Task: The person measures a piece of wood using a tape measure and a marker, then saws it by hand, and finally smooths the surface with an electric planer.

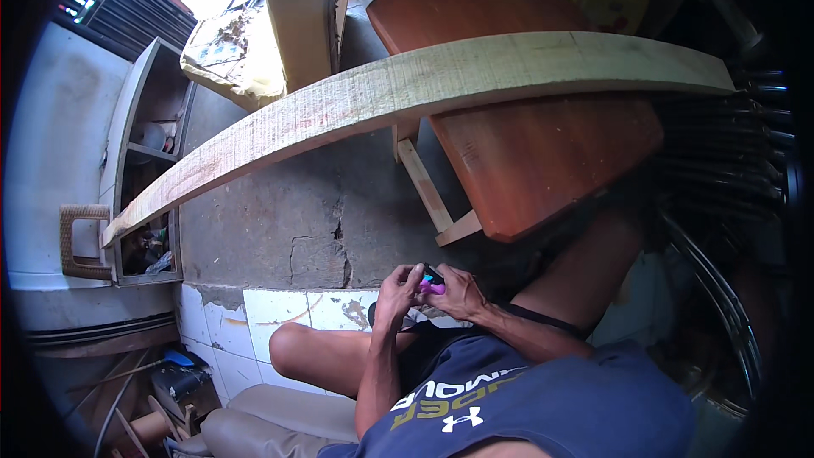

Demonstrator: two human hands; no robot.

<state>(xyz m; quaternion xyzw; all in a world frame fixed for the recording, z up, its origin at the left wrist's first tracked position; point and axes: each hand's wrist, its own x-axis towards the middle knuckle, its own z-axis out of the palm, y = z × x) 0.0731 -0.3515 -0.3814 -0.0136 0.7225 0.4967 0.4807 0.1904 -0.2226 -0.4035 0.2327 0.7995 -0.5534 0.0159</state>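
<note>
In front of my lap, both hands meet around a small purple object (431, 287) with black and light blue parts; its kind is too small to make out. My left hand (397, 292) is closed, its fingertips at the object's left side. My right hand (462, 293) wraps it from the right, hiding much of it. Beyond them, a long pale wooden plank (381, 89) stretches across the view, resting over a reddish-brown wooden tabletop (543, 161). Neither hand touches the plank.
An open cabinet (127, 131) stands at the left, a woven-edged frame (73, 242) beside it. Yellowish padded blocks (297, 17) are at the back. Stacked black metal frames (729, 144) crowd the right. A grey-brown cushion (271, 420) lies near my left leg.
</note>
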